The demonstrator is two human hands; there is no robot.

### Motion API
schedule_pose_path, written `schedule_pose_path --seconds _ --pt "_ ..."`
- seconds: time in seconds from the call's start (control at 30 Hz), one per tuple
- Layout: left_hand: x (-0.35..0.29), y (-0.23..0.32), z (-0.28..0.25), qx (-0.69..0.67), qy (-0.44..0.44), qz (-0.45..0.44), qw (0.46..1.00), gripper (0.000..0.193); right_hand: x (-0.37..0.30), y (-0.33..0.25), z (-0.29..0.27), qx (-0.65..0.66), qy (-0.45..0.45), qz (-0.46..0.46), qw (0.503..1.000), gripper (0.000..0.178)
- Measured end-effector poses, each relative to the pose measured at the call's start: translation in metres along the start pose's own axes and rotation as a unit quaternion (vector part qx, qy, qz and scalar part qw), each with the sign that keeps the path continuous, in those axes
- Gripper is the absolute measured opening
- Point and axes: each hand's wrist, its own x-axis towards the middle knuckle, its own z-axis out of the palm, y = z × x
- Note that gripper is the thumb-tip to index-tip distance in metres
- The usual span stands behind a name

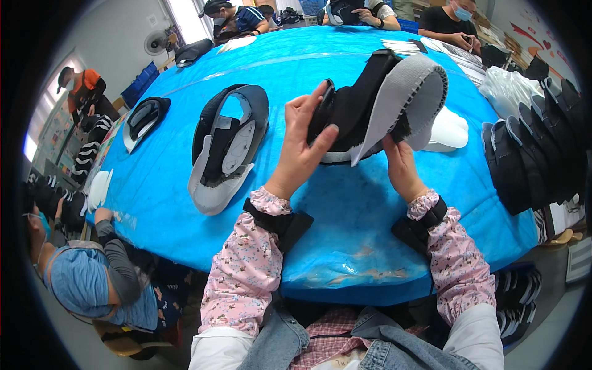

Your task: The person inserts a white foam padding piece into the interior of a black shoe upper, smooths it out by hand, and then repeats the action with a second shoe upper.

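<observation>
behind the blue-covered table are a pale wall, a bright window and a fan; right of the table, grey floor.

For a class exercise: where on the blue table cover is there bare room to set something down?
The blue table cover is bare between the left forearm and right forearm, under the held shoe upper, and at left between the larger lying upper and the white pieces. The right side is crowded with black uppers and a plastic bag.
</observation>
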Motion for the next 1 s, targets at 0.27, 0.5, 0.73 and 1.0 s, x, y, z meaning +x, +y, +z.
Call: schedule_pose_path --seconds 0.27,0.5,0.73,1.0 --pt "0.001 0.011 0.008 0.072 0.0 0.12 0.99 0.069 -0.004 -0.037 -0.008 0.084 0.082 -0.143 0.983 0.031" --pt "-0.02 0.011 0.007 0.004 -0.099 -0.022 0.995 0.091 -0.002 -0.04 0.0 0.042 0.114 -0.195 0.973 0.034" --pt "-0.011 0.01 0.016 0.038 -0.039 0.01 0.998 0.075 0.009 -0.036 -0.006 -0.023 0.082 -0.165 0.983 0.027" --pt "-0.011 0.007 0.013 -0.121 0.071 -0.072 0.987 0.045 0.006 -0.033 -0.001 -0.017 0.044 -0.182 0.982 0.031"
